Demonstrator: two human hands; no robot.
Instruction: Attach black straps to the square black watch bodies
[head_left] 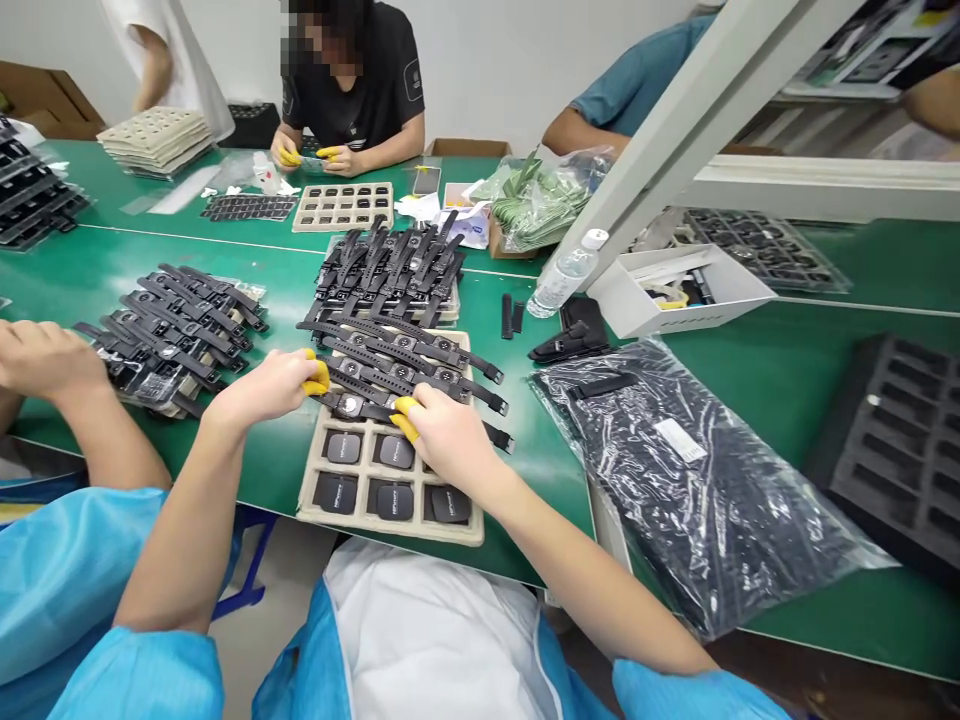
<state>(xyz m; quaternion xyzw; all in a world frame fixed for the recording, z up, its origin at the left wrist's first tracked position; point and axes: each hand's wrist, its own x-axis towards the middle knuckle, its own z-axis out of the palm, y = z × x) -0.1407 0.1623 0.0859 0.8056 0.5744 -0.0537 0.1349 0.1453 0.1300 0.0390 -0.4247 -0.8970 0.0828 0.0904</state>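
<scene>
My left hand (pixel 264 388), with yellow finger cots, is closed on the left strap end of a black smartwatch (pixel 347 406). My right hand (pixel 454 432), also in yellow finger cots, pinches the same watch's strap on the other side. The watch lies back side up over a beige compartment tray (pixel 319 510). Farther up this tray, several strapped watches (pixel 403 343) lie in rows with their straps overlapping. In the near compartments sit square black watch bodies (pixel 395 500) with printed faces and no straps. My right fingers hide part of the held strap.
Strapped watches form piles behind the tray (pixel 390 265) and at left (pixel 176 335). A bag of black straps (pixel 697 480), a water bottle (pixel 568 270) and a white box (pixel 679 290) stand right. A neighbour's hand (pixel 49 360) is at left; a person (pixel 352 90) works opposite.
</scene>
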